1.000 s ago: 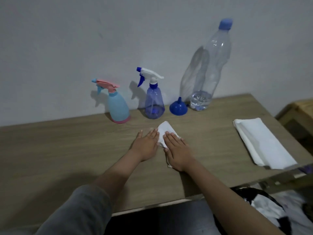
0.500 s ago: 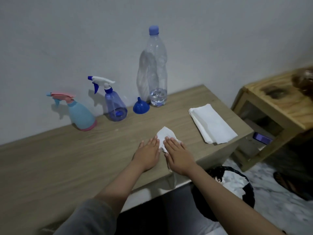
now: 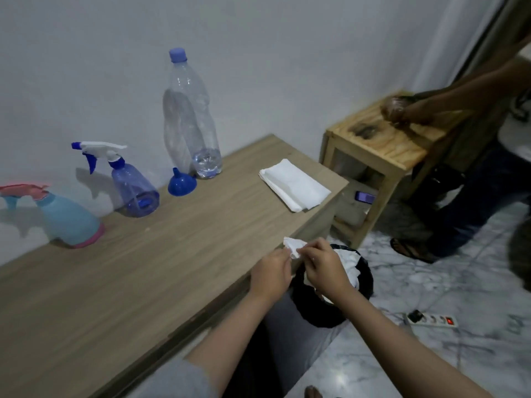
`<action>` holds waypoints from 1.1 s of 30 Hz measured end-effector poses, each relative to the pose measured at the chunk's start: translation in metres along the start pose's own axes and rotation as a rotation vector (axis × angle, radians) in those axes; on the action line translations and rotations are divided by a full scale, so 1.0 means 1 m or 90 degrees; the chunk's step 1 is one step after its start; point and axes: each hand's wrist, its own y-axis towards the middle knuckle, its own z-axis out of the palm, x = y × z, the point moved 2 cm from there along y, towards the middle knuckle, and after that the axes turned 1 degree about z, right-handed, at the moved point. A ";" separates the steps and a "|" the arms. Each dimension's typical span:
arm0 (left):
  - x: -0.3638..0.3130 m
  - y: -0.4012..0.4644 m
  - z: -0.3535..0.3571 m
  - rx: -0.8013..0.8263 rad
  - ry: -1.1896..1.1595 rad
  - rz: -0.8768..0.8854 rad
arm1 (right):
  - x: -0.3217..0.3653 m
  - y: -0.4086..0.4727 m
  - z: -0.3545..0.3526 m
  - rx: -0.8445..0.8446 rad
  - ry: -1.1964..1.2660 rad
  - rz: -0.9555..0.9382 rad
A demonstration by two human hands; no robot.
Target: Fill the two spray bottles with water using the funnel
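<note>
A light blue spray bottle (image 3: 67, 218) with a pink head stands at the back left of the wooden table (image 3: 143, 282). Beside it is a dark blue spray bottle (image 3: 133, 191) with a white trigger. A blue funnel (image 3: 181, 183) sits upside down next to a tall clear water bottle (image 3: 192, 116) holding a little water. At the table's front edge my left hand (image 3: 270, 272) and my right hand (image 3: 323, 261) both pinch a crumpled white tissue (image 3: 293, 245), lifted off the tabletop.
A folded white cloth (image 3: 293, 185) lies at the table's right end. A black bin (image 3: 339, 285) with white waste stands on the marble floor below my hands. A wooden stool (image 3: 382, 145) and another person (image 3: 465, 156) are at the right. A power strip (image 3: 431, 320) lies on the floor.
Both hands were pressing flat on the tissue on the table; now they have picked it up and crumpled it at the table edge above the bin. My view has turned right.
</note>
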 end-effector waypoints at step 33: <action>-0.008 0.043 0.273 0.412 -0.199 -0.597 | -0.271 -0.009 -0.009 0.364 0.115 0.599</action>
